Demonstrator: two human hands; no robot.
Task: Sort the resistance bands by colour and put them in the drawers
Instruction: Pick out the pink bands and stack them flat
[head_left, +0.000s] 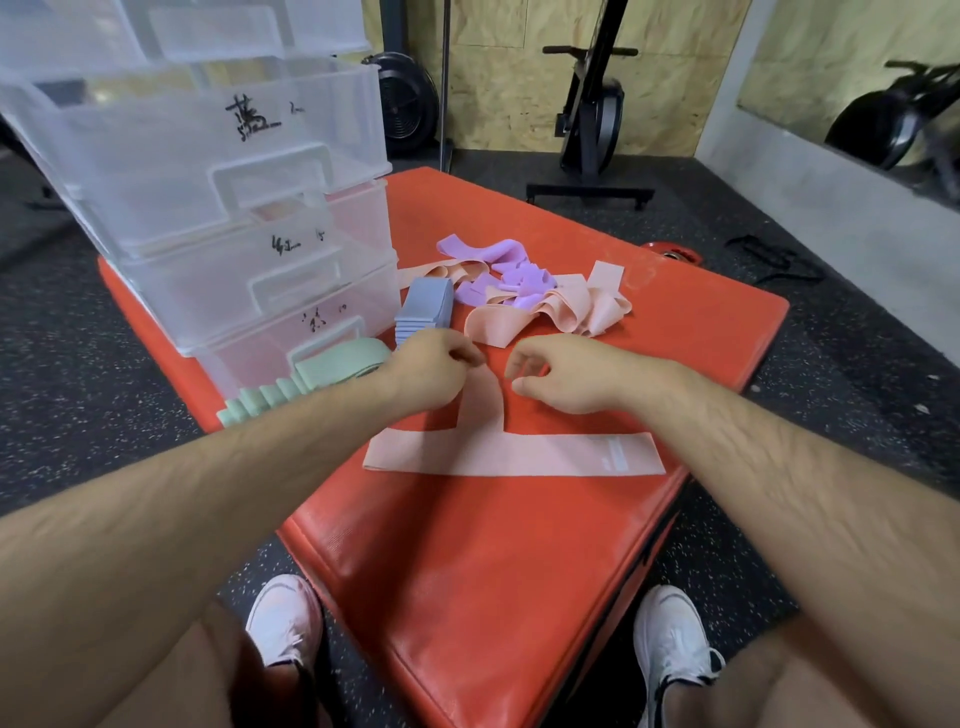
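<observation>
Red mat (519, 545) carries the clear drawer unit (208, 208) at far left. Mixed pink and purple pile (524, 291) lies mid-mat. Pink band (519, 454) lies flat nearer, one strip pinched by the left hand (431, 369). Blue stack (423, 309) and green stack (311, 379) sit beside the drawers. Right hand (571, 374) is loosely curled and holds nothing.

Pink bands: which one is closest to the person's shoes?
The long pink band lying flat, crosswise on the red mat. The other pink bands lie farther off, crumpled up with the purple bands.
</observation>
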